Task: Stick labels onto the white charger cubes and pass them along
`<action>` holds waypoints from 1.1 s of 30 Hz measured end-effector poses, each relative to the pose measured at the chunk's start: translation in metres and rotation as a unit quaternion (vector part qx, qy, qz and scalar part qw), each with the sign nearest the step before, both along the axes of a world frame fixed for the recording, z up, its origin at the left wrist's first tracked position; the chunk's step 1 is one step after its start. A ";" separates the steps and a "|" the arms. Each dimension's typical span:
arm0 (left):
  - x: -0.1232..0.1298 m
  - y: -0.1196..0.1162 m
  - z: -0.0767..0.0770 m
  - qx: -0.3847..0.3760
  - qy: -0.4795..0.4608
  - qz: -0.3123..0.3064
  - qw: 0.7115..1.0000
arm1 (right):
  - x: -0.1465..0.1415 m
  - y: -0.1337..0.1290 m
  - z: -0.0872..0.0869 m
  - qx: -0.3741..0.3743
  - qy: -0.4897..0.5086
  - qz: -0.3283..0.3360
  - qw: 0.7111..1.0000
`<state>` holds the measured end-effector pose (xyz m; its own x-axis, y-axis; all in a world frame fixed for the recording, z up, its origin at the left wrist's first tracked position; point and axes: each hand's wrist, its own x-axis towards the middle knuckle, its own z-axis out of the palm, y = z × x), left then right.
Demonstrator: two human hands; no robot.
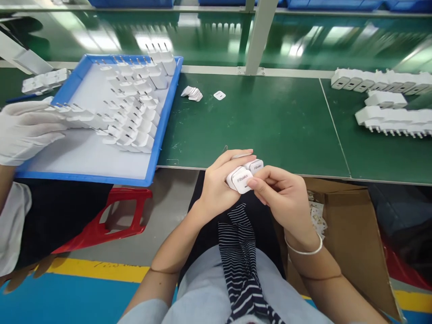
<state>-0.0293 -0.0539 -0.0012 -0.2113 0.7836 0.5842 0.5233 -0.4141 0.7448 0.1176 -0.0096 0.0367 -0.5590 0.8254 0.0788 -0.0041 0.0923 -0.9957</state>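
My left hand is wrapped around two white phone chargers just beyond the table's front edge, above my lap. The nearer charger shows a face marked "Fibaks" with a small slot; a second charger sits right behind it. The thumb and index finger of my right hand pinch the nearer charger's face at its right edge. Whether they hold a separate face plate there is not visible. On the table ahead lie a small pile of white face plates and one single face plate.
At left, a blue-rimmed tray holds rows of chargers with pins up; a co-worker's gloved hand reaches into it. More chargers line the right side. A metal post rises behind. An open cardboard box stands below right.
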 end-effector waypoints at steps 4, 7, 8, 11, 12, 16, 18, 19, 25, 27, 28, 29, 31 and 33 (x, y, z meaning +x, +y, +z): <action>0.001 -0.003 0.003 0.010 0.009 -0.001 1.000 | 0.002 0.001 0.001 -0.019 0.002 0.006 1.000; 0.001 -0.004 0.004 0.018 0.015 -0.002 1.000 | 0.002 -0.001 0.001 -0.034 0.013 0.011 0.999; 0.000 -0.005 0.004 0.020 0.018 -0.001 1.000 | 0.002 -0.001 0.001 -0.038 0.017 0.012 0.999; -0.001 -0.006 0.004 0.022 0.023 -0.002 1.000 | 0.001 -0.001 0.002 -0.048 0.019 0.015 0.999; -0.001 -0.006 0.004 0.020 0.024 -0.002 1.000 | 0.001 0.000 0.002 -0.049 0.017 0.017 0.999; -0.001 -0.007 0.003 0.025 0.030 -0.007 0.999 | 0.001 0.000 0.004 -0.041 0.003 0.025 0.999; -0.001 -0.007 0.003 0.028 0.036 -0.008 0.999 | 0.001 0.000 0.005 -0.035 -0.007 0.025 0.999; -0.001 -0.007 0.003 0.028 0.040 -0.007 0.999 | 0.001 0.000 0.006 -0.031 -0.012 0.024 0.999; -0.005 -0.008 0.004 0.034 0.062 -0.005 0.997 | -0.002 0.002 0.010 -0.037 -0.025 0.030 0.999; -0.006 -0.009 0.005 0.031 0.070 -0.007 0.997 | -0.003 0.003 0.010 -0.046 -0.025 0.031 0.998; -0.006 -0.009 0.005 0.029 0.073 -0.008 0.997 | -0.003 0.003 0.010 -0.049 -0.024 0.032 0.998; -0.007 -0.009 0.005 0.026 0.075 -0.009 0.997 | -0.004 0.003 0.010 -0.049 -0.025 0.032 0.998; -0.007 -0.008 0.004 0.020 0.074 -0.011 0.997 | -0.005 0.003 0.008 -0.029 -0.039 0.017 0.999; -0.007 -0.007 0.001 0.015 0.057 -0.011 0.998 | -0.006 0.002 0.004 0.025 -0.076 -0.019 0.997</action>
<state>-0.0358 -0.0604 -0.0005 -0.1251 0.7693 0.6265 0.5954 -0.4469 0.6677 0.1121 -0.0080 0.0408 -0.5360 0.8434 0.0369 0.1518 0.1393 -0.9786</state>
